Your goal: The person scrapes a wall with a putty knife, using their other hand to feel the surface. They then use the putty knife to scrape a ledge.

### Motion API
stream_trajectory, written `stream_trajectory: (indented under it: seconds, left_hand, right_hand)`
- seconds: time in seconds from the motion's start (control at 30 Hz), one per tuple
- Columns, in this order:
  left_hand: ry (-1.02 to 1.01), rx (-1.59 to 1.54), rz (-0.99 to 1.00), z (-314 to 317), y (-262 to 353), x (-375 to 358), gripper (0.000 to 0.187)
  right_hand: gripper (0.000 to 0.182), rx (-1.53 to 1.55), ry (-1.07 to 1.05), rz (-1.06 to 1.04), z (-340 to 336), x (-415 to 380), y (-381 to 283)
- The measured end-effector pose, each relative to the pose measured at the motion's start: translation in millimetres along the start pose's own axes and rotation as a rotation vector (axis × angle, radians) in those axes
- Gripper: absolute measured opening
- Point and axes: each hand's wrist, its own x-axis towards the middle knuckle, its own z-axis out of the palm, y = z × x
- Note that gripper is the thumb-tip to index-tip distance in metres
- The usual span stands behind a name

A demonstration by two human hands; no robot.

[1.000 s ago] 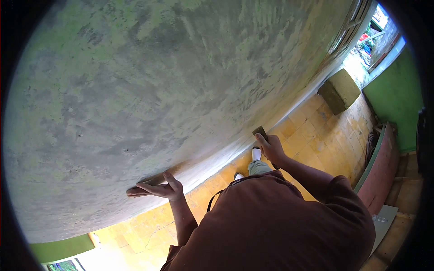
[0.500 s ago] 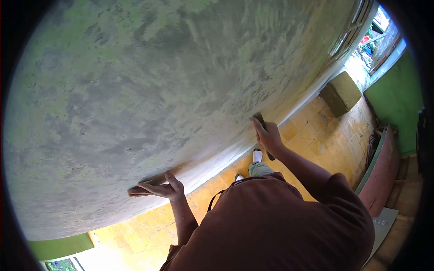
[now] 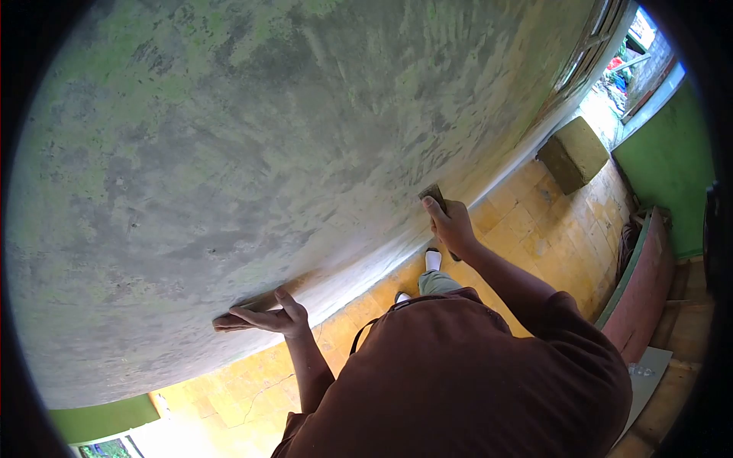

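Note:
My left hand (image 3: pixel 267 317) is low beside the plastered wall (image 3: pixel 252 153), palm turned up, fingers stretched out and thumb raised. Between thumb and fingers lies a thin flat brownish piece (image 3: pixel 258 302) with its edge along the wall; the fingers partly hide it. Farther right, my right hand (image 3: pixel 453 227) is closed round a narrow flat tool (image 3: pixel 432 192). The tool's grey-brown upper end shows above the thumb, close to the wall, and its dark lower end pokes out under the fist. Grey patches and streaks over green paint mark the wall.
Yellow floor tiles (image 3: pixel 519 237) run along the wall's foot, with my feet on them. A tan block (image 3: pixel 574 155) stands by the bright doorway at upper right. A long pinkish panel (image 3: pixel 641 298) with a green edge leans at the right, near a green wall (image 3: pixel 668 168).
The right hand has tilted the tool slightly, so more of its upper face shows. My left hand has shifted a little to the left in the view.

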Motion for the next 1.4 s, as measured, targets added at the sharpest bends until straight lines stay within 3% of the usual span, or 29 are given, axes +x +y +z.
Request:
stream_trajectory:
  seconds: [0.13, 0.3, 0.4, 0.7, 1.1, 1.23, 1.33, 1.4]
  left_hand:
    - [-0.011, 0.001, -0.008, -1.8, -0.5, -1.0, 0.079]
    - [-0.023, 0.008, -0.023, -2.5, -0.3, -1.5, 0.079]
    - [-0.017, 0.006, -0.021, -1.8, -1.4, -3.0, 0.079]
    - [-0.004, 0.01, -0.006, -0.9, 0.5, 0.1, 0.078]
    - [-0.01, 0.002, -0.013, -0.8, -2.8, -2.8, 0.079]
    - [-0.004, -0.005, -0.011, 0.0, -2.9, -2.3, 0.079]
    - [0.001, -0.003, -0.002, 0.1, -2.7, -1.0, 0.079]
    - [-0.007, -0.005, -0.018, -0.8, -1.4, -1.5, 0.079]
  right_hand:
    - [0.046, 0.167, -0.036, 0.119, -8.6, -10.2, 6.5]
    - [0.019, 0.315, 0.039, -0.023, -12.1, -25.1, 34.6]
    - [0.014, 0.242, 0.04, -0.104, -11.9, -25.5, 34.9]
    - [0.016, 0.168, -0.094, -0.072, -7.2, -21.5, 1.2]
    - [0.024, -0.014, 0.028, -0.088, -15.6, -22.3, 6.7]
    - [0.024, -0.063, -0.013, -0.042, -20.6, -17.6, 1.8]
    - [0.024, -0.075, -0.044, -0.156, -17.3, -5.2, -10.2]
    - [0.026, 0.044, -0.072, -0.077, -21.2, -9.0, -14.4]
